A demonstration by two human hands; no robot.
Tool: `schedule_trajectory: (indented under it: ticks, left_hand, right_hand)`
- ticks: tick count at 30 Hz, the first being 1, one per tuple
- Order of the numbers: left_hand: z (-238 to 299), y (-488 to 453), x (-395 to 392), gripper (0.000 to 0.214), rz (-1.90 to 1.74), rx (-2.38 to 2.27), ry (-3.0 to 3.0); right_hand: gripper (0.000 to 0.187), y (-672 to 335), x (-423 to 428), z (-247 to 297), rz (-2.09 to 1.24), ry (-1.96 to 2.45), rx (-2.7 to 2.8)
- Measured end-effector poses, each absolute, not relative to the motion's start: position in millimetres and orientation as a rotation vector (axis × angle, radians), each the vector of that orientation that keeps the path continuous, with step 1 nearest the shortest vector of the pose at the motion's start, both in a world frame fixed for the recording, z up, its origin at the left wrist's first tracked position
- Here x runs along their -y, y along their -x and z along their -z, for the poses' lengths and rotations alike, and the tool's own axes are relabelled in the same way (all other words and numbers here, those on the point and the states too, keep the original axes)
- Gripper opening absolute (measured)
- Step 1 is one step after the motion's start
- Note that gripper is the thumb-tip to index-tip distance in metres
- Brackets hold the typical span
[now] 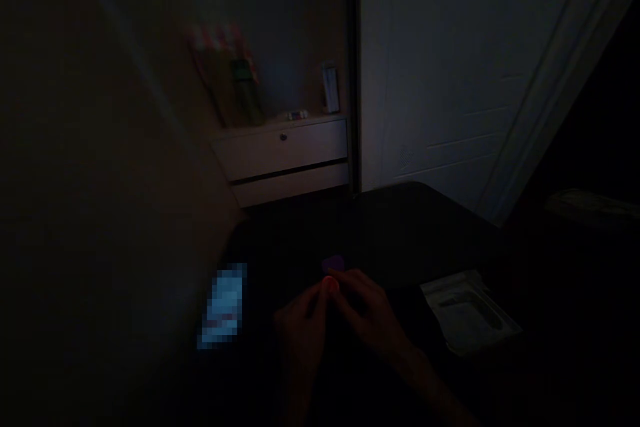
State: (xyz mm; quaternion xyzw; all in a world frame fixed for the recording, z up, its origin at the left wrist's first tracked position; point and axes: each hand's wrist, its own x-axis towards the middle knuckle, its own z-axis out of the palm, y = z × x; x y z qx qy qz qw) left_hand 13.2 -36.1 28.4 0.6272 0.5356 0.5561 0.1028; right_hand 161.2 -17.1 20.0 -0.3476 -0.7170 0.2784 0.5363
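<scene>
The room is very dark. My left hand point(300, 323) and my right hand point(367, 313) meet over a dark table point(400, 233), fingertips pinched together around a small object that glows red-orange point(330, 285). I cannot make out what it is. A faint purple patch point(334, 263) shows just beyond the fingertips. Both hands look closed in a pinch.
A lit phone screen point(225, 307) lies left of my hands. A pale plastic packet point(470, 313) lies to the right on the table. Behind stand a white drawer unit point(285, 157) with small items on top and a white door point(450, 80).
</scene>
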Motion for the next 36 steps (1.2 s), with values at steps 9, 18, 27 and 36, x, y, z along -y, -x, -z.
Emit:
schedule_trajectory:
  ticks: [9, 18, 27, 36]
  left_hand:
    - [-26, -14, 32, 0.019, -1.630, -1.501, -1.780]
    - [-20, -13, 30, 0.015, -1.688, -1.536, -2.019]
    - [-15, -24, 33, 0.015, -1.733, -1.631, -1.949]
    - [-14, -19, 27, 0.020, -1.599, -1.576, -1.786]
  right_hand:
    - [0.038, -167, 14, -14, -0.559, 0.797, 1.758]
    - [0.033, -167, 14, -9, -0.229, 0.836, 1.874]
    - [0.030, -163, 14, -11, -0.181, 0.853, 1.817]
    - [0.028, -164, 11, -12, -0.392, 0.828, 1.680]
